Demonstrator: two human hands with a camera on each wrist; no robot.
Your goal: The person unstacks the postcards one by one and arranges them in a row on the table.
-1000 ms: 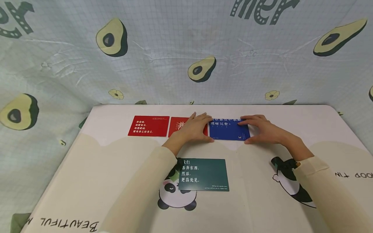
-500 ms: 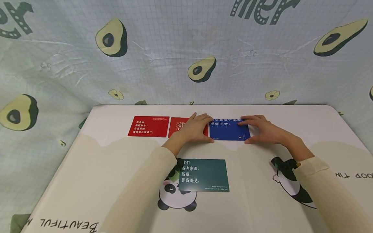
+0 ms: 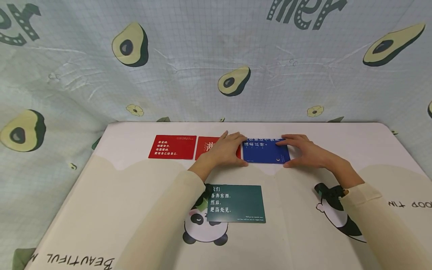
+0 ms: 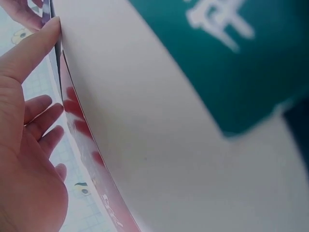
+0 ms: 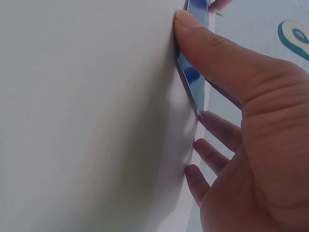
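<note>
A blue card point(image 3: 264, 153) with white writing lies at the back of the table, between my two hands. My left hand point(image 3: 224, 148) holds its left end, thumb at the near corner and a fingertip at the far one. Beneath this palm, a red card point(image 3: 203, 147) is partly covered. My right hand point(image 3: 308, 152) grips the blue card's right end, its thumb point(image 5: 190, 24) on the near edge in the right wrist view and a finger over the top. The other fingers point(image 5: 212, 154) of that hand spread along the tabletop.
Another red card point(image 3: 173, 147) lies at the left end of the row. Nearer to me, a dark green card point(image 3: 236, 203) rests over a printed panda on the pale table mat point(image 3: 135, 210). Behind the table hangs a curtain point(image 3: 189, 45) with avocado prints.
Both hands stay at the ends of the blue card, which keeps its place. One right fingertip at the far edge has shifted slightly to the right.
</note>
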